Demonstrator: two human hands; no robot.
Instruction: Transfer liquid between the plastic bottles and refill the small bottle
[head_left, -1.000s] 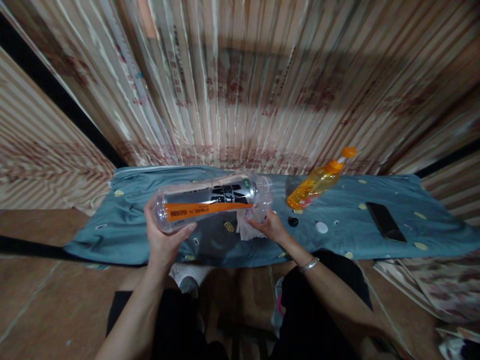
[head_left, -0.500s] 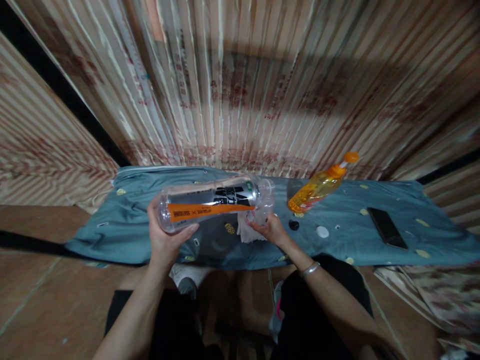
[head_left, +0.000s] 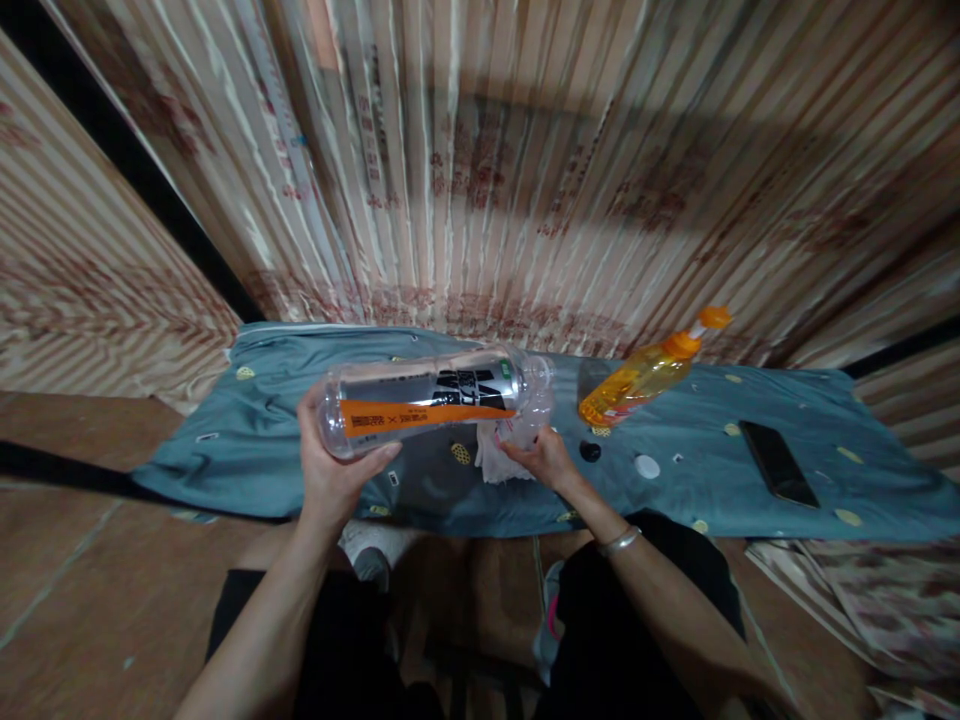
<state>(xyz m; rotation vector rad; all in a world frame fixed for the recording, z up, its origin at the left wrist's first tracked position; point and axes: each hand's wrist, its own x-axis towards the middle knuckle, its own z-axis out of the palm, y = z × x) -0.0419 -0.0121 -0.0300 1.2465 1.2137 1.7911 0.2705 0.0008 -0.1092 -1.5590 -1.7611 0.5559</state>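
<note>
My left hand [head_left: 334,478] is wrapped round the base end of a large clear plastic bottle [head_left: 427,398] with an orange and black label, held on its side above a blue-grey cloth [head_left: 247,440]. At the bottle's neck end, my right hand [head_left: 541,458] is closed on a white rag [head_left: 491,460]. The bottle's mouth is hidden behind the rag and fingers.
An orange liquid bottle with a pump top [head_left: 645,372] stands tilted on the cloth to the right. Near it lie a small black cap [head_left: 590,451], a white cap [head_left: 646,466] and a dark phone [head_left: 778,462]. Striped curtains hang behind; a brown tiled floor surrounds the cloth.
The view has shifted slightly; both hands keep the same grip on the bottle and rag, with no clear movement of either.
</note>
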